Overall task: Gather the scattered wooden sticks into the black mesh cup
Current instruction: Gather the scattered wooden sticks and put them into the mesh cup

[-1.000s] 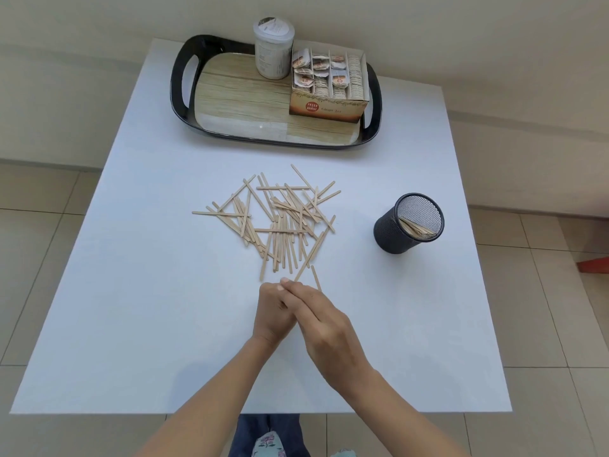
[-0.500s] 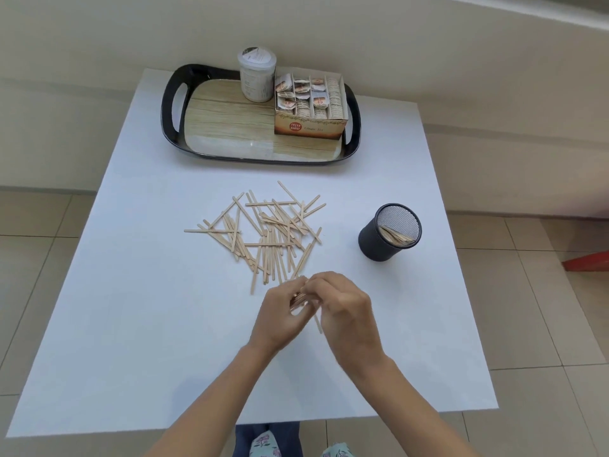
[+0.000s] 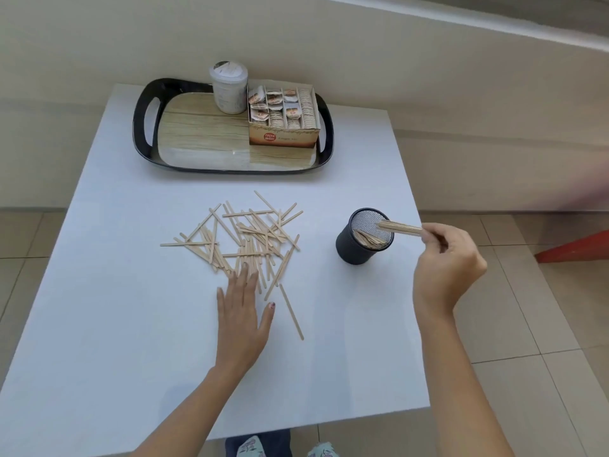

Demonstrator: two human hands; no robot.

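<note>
The right hand [image 3: 445, 262] was curled, its fingers and thumb pinching a small bundle of wooden sticks [image 3: 400, 227] by one end. The bundle lay nearly level, and its free tips reached over the mouth of the black mesh cup [image 3: 351, 250]. The cup stood upright on the right part of the white worktop [image 3: 131, 324], with some sticks already inside [image 3: 367, 240] leaning against its wall.

The left hand [image 3: 242, 311] lay flat and open, palm down on the worktop, holding nothing. Its straight fingers pointed away from the person, and their tips touched the near edge of the scattered wooden sticks [image 3: 244, 239]. That pile spread across the middle of the worktop in a loose criss-cross heap, well apart from the cup. A lone stick [image 3: 291, 311] lay by itself just right of the left thumb, angled toward the near edge.

At the far side of the worktop sat a black tray [image 3: 141, 127] with a wood-patterned base. A white-lidded jar [image 3: 229, 87] stood on it, just beside an open box of tea sachets [image 3: 283, 127]. Tiled floor showed around the worktop.
</note>
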